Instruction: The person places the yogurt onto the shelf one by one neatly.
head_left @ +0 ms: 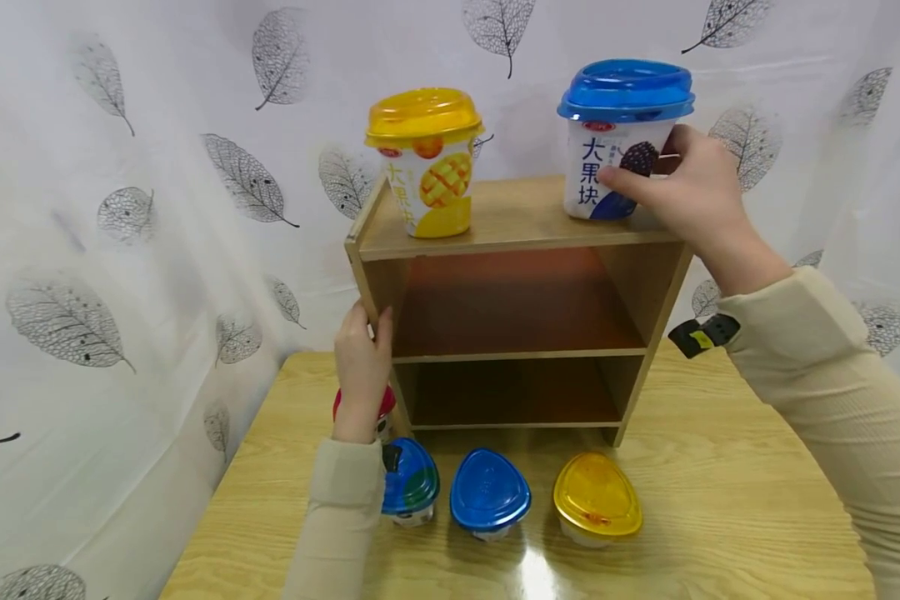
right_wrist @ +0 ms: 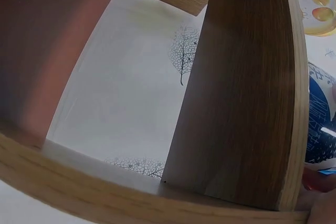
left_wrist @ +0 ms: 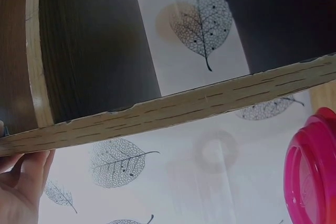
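Note:
My right hand (head_left: 693, 187) grips a blue-lidded yogurt cup (head_left: 588, 158) with a blackberry picture, thumb across its front. The cup is upright at the right end of the top board of a small wooden shelf (head_left: 521, 354). In the right wrist view, part of the cup (right_wrist: 320, 119) shows beyond the board. My left hand (head_left: 363, 362) holds the shelf's left side panel near its front edge, some fingers hidden behind it. A yellow-lidded yogurt cup (head_left: 438, 179) with a mango picture stands at the top board's left end.
On the wood-grain table (head_left: 727, 492), before the shelf, stand a blue-and-green-lidded cup (head_left: 408, 479), a blue-lidded cup (head_left: 490, 490) and a yellow-lidded cup (head_left: 597, 493). A red-lidded cup (head_left: 386, 402) is partly behind my left wrist. A leaf-print curtain (head_left: 172, 275) hangs behind.

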Available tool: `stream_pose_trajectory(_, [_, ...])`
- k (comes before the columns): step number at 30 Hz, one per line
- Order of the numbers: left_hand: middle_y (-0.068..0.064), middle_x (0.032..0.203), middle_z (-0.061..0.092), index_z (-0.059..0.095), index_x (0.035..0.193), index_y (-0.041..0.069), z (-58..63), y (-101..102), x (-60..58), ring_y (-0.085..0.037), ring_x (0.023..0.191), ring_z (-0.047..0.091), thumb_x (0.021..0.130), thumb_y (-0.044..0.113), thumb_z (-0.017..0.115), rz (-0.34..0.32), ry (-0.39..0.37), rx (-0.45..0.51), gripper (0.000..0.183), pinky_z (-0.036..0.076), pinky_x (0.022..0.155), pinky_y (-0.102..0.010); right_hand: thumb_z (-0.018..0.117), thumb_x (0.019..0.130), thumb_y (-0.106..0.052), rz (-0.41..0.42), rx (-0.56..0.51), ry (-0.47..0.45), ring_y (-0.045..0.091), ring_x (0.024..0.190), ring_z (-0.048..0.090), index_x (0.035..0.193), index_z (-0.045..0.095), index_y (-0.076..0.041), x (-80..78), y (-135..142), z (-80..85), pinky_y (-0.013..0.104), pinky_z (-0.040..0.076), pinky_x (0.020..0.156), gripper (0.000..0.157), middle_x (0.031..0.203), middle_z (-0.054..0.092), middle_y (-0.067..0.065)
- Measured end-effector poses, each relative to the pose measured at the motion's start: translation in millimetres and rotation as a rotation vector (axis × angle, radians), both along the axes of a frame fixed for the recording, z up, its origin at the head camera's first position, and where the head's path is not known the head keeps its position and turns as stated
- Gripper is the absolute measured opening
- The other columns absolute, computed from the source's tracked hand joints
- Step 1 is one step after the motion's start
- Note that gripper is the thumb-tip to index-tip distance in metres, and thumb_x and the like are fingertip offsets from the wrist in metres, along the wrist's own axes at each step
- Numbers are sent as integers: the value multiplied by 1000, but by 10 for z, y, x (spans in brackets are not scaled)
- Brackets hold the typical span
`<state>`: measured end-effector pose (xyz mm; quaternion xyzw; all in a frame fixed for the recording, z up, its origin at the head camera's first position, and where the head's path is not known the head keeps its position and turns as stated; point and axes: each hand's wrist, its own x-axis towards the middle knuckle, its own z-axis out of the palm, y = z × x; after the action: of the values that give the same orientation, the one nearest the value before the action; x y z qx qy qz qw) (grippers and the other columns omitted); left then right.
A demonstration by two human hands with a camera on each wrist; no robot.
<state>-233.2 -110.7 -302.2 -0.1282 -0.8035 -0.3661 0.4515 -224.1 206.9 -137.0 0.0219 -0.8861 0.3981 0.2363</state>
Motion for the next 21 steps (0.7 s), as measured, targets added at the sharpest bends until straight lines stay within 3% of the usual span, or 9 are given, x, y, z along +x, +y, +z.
stream_pose_trajectory(21, [-22, 87, 59, 56, 96, -9, 17, 8, 18, -33, 82, 57, 87, 12, 56, 19, -13, 5, 23, 46, 69, -43, 61, 76, -48, 12, 69, -17, 31, 105, 48, 123, 44, 3, -7, -7, 2, 42, 38, 89, 71, 120, 51, 18])
